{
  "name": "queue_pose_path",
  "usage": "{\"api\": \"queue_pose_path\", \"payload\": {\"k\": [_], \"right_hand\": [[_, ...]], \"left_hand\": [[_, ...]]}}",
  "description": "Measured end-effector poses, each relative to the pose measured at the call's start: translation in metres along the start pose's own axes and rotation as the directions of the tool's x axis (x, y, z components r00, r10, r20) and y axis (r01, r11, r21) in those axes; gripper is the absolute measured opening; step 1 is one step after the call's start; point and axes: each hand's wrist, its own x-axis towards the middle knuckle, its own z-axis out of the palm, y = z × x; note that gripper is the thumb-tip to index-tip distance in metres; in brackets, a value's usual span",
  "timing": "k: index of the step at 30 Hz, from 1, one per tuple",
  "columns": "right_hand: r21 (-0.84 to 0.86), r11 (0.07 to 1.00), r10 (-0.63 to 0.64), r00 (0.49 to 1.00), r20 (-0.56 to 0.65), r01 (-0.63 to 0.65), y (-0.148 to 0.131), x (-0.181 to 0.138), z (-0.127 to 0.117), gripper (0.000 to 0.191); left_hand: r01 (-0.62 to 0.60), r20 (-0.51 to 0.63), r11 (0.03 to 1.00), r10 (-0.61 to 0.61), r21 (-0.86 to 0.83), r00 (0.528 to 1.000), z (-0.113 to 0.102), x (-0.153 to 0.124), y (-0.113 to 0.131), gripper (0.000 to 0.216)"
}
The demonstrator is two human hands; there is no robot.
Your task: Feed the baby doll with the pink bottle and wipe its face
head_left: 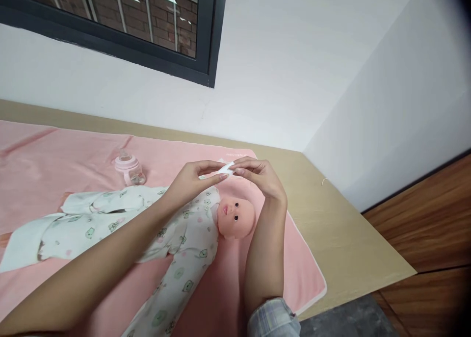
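A baby doll (235, 218) lies on its back on a pink blanket (309, 273), its head toward the right. It wears a white outfit (184, 229) printed with small green animals. Above the doll's far shoulder, my left hand (198, 177) pinches a small white cloth (226, 168) between thumb and fingers. My right hand (262, 176) grips the same cloth from the right, past the doll's head. Whether this cloth is the cuff of the far sleeve cannot be made out. The near sleeve stretches toward me, partly beside my left forearm.
A pink baby bottle (128, 169) stands on the blanket at the back left. Beneath the blanket is a tan tabletop (312, 209), bordered by a white wall (265, 82) with a dark-framed window (209, 38). Wooden panels (423, 229) are at the right.
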Motion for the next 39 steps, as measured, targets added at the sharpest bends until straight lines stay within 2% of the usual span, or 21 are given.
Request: {"api": "queue_pose_path", "payload": {"k": [5,10,13,15,18,21,25,28,30,33,35,39], "right_hand": [[0.053,0.998,0.023,0.995,0.092,-0.028,-0.008,0.0,0.013,0.022],[0.094,0.995,0.018,0.977,0.213,-0.039,-0.006,0.004,0.018,0.029],[0.101,0.994,0.009,0.959,0.283,-0.039,-0.003,0.006,0.018,0.033],[0.093,0.995,0.006,0.951,0.308,-0.037,-0.002,0.006,0.018,0.034],[0.065,0.998,-0.004,0.942,0.336,-0.019,-0.004,0.005,0.015,0.036],[0.035,0.999,-0.008,0.931,0.364,-0.005,-0.004,0.001,0.007,0.04],[0.068,0.998,-0.026,0.964,0.264,0.008,0.008,-0.006,-0.013,0.043],[0.144,0.989,-0.003,0.993,0.122,-0.015,0.027,-0.012,-0.032,0.045],[0.204,0.978,0.033,0.999,0.029,-0.038,0.043,-0.015,-0.045,0.047],[0.288,0.954,0.11,0.991,-0.08,-0.082,0.075,-0.019,-0.058,0.051],[0.359,0.925,0.177,0.977,-0.115,-0.126,0.1,-0.021,-0.063,0.051],[0.517,0.83,0.301,0.948,-0.1,-0.209,0.146,-0.024,-0.057,0.045]], "left_hand": [[0.023,-0.07,0.964,-0.043,-0.263,0.997,-0.004,-0.007,-0.011,0.04],[-0.032,-0.089,0.838,-0.021,-0.545,0.996,0.0,-0.01,-0.019,0.035],[-0.057,-0.13,0.776,-0.032,-0.628,0.991,0.002,-0.01,-0.023,0.032],[-0.063,-0.178,0.769,-0.067,-0.637,0.982,0.001,-0.009,-0.025,0.029],[-0.073,-0.262,0.797,-0.109,-0.599,0.959,-0.003,-0.008,-0.028,0.028],[-0.068,-0.273,0.824,-0.108,-0.563,0.956,-0.008,-0.008,-0.027,0.028],[0.055,-0.078,0.868,-0.107,-0.493,0.991,-0.018,-0.01,-0.021,0.028],[0.144,0.089,0.941,-0.122,-0.305,0.988,-0.023,-0.012,-0.02,0.028],[0.134,0.192,0.986,-0.113,-0.101,0.975,-0.023,-0.011,-0.022,0.027],[0.037,0.325,0.988,-0.084,0.149,0.942,-0.02,-0.009,-0.025,0.023],[0.021,0.379,0.975,-0.105,0.221,0.92,-0.016,-0.01,-0.026,0.02],[0.109,0.423,0.951,-0.23,0.291,0.877,-0.008,-0.015,-0.022,0.018]]}}
